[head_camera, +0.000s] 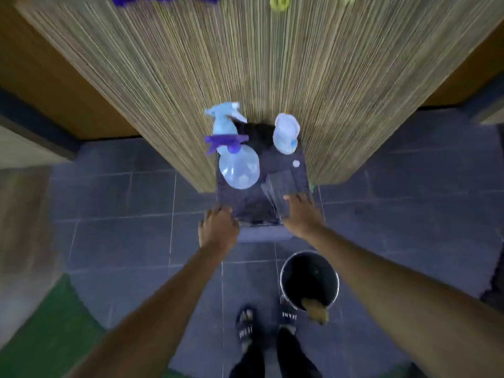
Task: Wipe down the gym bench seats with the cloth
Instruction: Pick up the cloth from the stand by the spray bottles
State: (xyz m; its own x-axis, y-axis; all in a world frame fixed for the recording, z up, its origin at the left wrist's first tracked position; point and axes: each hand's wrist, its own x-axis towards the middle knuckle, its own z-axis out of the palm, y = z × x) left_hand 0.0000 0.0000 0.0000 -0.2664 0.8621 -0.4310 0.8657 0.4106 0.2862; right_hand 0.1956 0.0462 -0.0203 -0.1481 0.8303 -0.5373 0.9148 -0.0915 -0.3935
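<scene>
2 hands are reaching to a dark stool (pixel 245 205).
Right hand (pixel 300 214) is laying straight fingers on the folded cloth (pixel 281 186); left hand (pixel 218 230) is touching the near edge, fingers too blurred to tell.

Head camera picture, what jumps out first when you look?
Pale blue spray bottles stand on a small dark stool against a reed wall. The right hand touches a folded grey cloth there, and the left hand is at the stool's near edge. A black bucket sits by the feet.
</scene>
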